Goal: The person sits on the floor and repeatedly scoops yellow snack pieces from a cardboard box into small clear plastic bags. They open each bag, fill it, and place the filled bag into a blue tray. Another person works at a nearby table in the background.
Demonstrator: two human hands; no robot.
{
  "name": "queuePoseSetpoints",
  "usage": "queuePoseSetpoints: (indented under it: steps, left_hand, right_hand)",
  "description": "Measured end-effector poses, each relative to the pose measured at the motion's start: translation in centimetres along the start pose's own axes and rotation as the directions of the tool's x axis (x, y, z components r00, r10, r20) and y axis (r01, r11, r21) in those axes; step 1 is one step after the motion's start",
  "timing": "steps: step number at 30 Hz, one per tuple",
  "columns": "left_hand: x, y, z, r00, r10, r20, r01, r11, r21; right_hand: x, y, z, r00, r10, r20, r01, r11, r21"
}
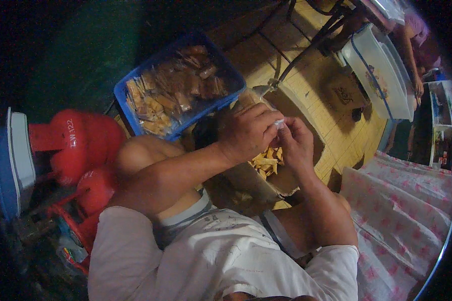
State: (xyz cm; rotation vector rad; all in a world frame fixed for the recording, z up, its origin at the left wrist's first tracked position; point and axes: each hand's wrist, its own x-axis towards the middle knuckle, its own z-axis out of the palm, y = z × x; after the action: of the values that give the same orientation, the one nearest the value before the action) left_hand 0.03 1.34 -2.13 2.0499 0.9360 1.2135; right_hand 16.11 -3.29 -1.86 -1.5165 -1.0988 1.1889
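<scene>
My left hand (250, 129) and my right hand (295, 141) meet above an open cardboard box (301, 109). Between their fingertips both pinch the gathered end of a clear plastic bag (279, 122); the rest of that bag is mostly hidden by the hands. Yellow-brown snack strips (267, 161) lie in the box below. Beyond my left hand, a blue plastic crate (180, 131) holds many small clear packets (154, 103) of yellowish and brown snacks. Another clear bag (250, 98) shows just behind my left hand, its contents unclear.
Red gas cylinders (86, 145) stand at the left beside a blue and white container (20, 161). A translucent plastic tub (380, 75) is at the upper right, near another person (416, 41). Black metal legs (305, 49) stand on the yellow floor. A flowered cloth (399, 218) hangs at the right.
</scene>
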Motion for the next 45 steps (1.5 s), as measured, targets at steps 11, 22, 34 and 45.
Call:
queuePoseSetpoints:
  steps: [11, 22, 34, 45]
  left_hand:
    - [0.4, -1.5, 0.5, 0.882, -0.428, 0.198, 0.469, 0.839, -0.277]
    - [3.3, -4.3, -1.5, 0.858, -0.505, 0.096, 0.513, 0.855, -0.082]
    - [3.8, -3.6, -2.7, 0.866, -0.483, 0.130, 0.497, 0.861, -0.110]
    - [4.1, -4.2, -3.0, 0.844, -0.525, 0.107, 0.535, 0.839, -0.097]
  right_hand:
    - [1.5, -0.3, -0.6, 0.979, -0.204, 0.026, 0.195, 0.876, -0.441]
    - [4.3, 9.5, -6.2, 0.939, 0.325, 0.110, -0.228, 0.832, -0.506]
    - [3.1, 21.5, 0.8, 0.913, 0.290, 0.285, 0.263, 0.115, -0.958]
    - [6.1, 13.1, -7.4, 0.929, 0.363, 0.071, -0.326, 0.895, -0.303]
